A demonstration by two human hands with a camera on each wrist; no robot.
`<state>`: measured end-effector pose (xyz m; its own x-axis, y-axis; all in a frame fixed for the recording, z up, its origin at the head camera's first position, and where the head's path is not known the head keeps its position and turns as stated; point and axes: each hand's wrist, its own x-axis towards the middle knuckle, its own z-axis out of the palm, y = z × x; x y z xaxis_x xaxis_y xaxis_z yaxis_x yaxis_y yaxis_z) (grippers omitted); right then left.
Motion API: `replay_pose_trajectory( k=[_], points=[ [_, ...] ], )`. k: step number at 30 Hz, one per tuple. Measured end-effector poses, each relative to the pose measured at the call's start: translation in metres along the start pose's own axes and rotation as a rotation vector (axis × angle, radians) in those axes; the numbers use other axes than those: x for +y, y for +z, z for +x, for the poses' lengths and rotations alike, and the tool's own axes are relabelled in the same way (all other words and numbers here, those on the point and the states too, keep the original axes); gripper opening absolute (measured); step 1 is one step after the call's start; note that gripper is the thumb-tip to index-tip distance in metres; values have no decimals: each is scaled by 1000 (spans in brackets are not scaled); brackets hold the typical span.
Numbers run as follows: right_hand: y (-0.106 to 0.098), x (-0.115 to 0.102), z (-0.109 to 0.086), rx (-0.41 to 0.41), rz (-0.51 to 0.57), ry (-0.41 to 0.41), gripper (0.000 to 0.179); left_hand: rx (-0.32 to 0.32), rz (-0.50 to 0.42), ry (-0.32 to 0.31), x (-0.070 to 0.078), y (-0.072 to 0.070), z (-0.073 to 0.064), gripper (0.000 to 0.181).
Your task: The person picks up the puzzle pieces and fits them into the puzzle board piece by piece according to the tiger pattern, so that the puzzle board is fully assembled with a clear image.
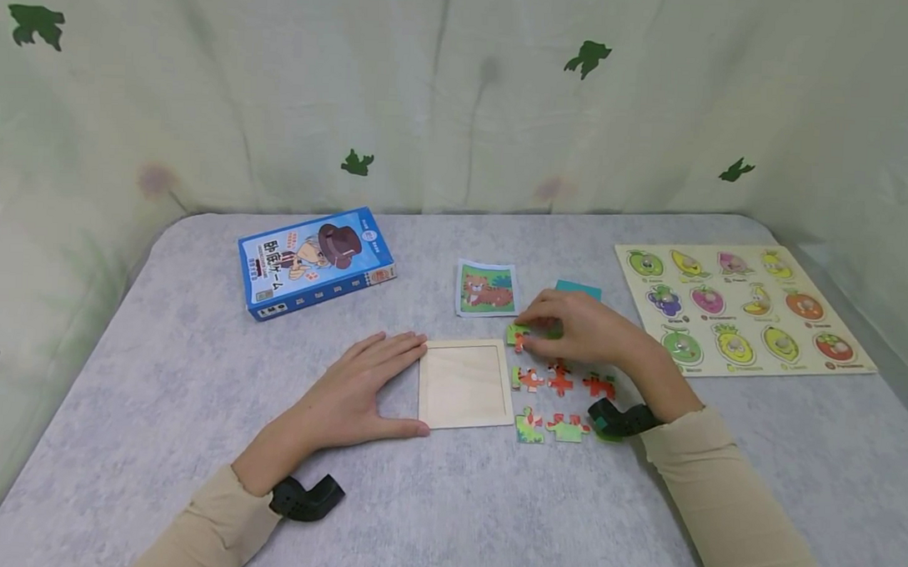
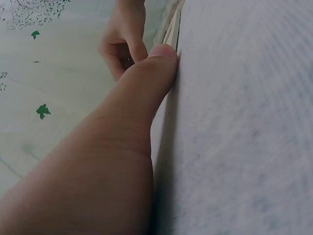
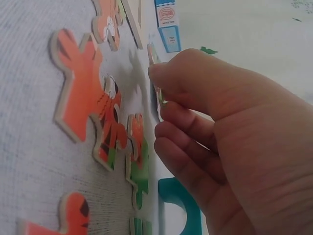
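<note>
My left hand rests on the table, its fingers and thumb stretched out and touching the left side of a square wooden puzzle tray. The left wrist view shows the left thumb against the tray's edge. Right of the tray, my right hand pinches a green and orange jigsaw piece between thumb and finger; in the right wrist view this piece appears tilted up, nearly edge-on. Below this hand lie several loose pieces, including an orange striped one and a green-edged one.
A picture card of an animal lies behind the tray. A teal item is partly hidden by the right hand. At the back left is a blue game box; at the right lies a fruit puzzle board.
</note>
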<state>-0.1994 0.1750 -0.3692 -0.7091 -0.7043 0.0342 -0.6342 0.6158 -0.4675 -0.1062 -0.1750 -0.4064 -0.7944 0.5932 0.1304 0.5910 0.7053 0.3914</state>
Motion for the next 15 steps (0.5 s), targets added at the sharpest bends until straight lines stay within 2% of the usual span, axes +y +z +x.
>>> replay_pose_trajectory(
  k=[15],
  points=[
    [1, -12, 1, 52, -26, -11, 27, 2, -5, 2, -1, 1, 0, 105]
  ],
)
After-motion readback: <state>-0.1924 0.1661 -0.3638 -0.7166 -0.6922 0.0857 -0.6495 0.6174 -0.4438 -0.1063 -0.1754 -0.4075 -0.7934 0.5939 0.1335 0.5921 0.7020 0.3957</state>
